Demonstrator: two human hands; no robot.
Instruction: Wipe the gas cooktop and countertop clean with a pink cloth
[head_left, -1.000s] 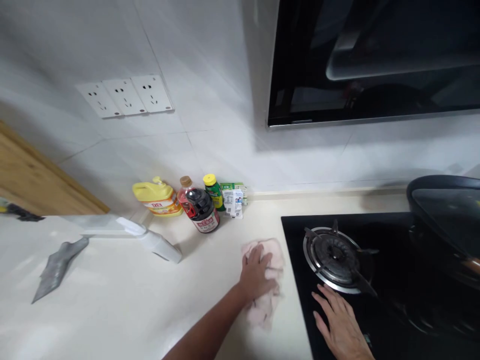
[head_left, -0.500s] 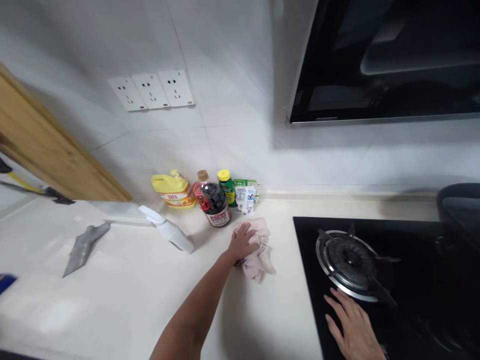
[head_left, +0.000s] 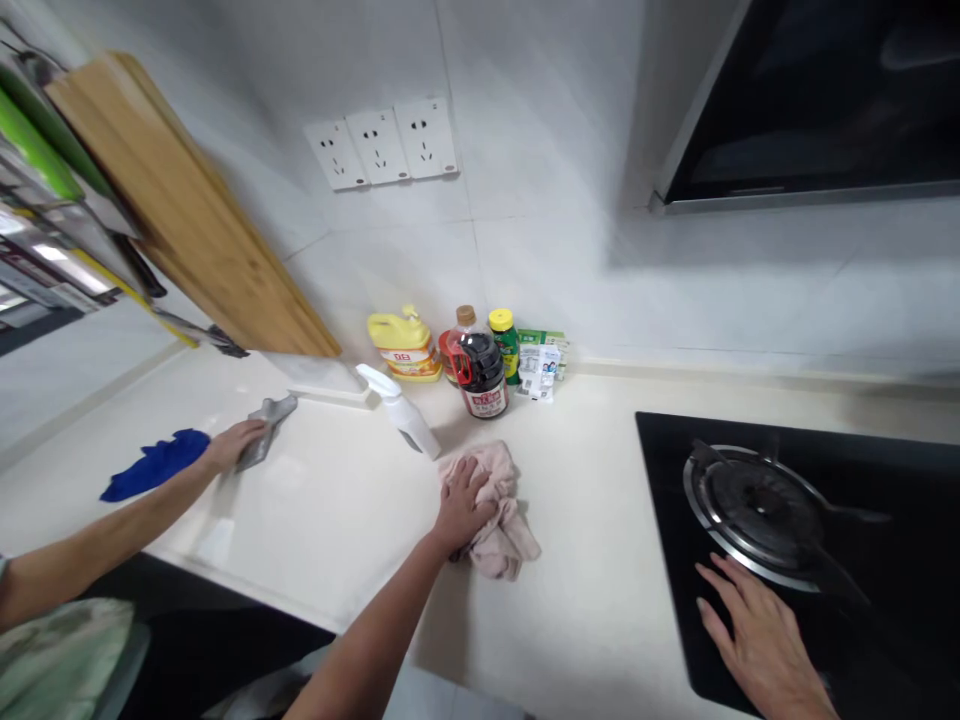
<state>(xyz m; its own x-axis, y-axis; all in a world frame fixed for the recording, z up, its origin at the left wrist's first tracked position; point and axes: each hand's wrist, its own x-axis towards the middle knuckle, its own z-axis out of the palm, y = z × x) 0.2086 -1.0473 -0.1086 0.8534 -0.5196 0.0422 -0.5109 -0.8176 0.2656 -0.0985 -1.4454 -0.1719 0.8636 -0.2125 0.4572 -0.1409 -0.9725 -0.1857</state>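
My left hand [head_left: 463,510] presses on a crumpled pale pink cloth [head_left: 504,548] on the white countertop, its fingers bent over the fabric. Just behind the cloth stands a dark sauce bottle [head_left: 484,375] with a red handle. A white spray bottle [head_left: 405,415] is to the left of it. My right hand [head_left: 757,635] rests with spread fingers on the black gas hob [head_left: 667,500], in front of the burner [head_left: 757,510], and holds nothing.
At the left, another person's hand [head_left: 236,445] is on a flat grey tool [head_left: 270,425], near a blue cloth [head_left: 161,465]. A yellow jug [head_left: 405,345], a green bottle [head_left: 505,345] and packets [head_left: 538,370] line the wall. A wooden board [head_left: 202,220] leans at the left.
My view has swung left. My left hand has drawn the pink cloth back from the bottles, towards me. The other person's arm has come into view, with a hand on the grey tool.
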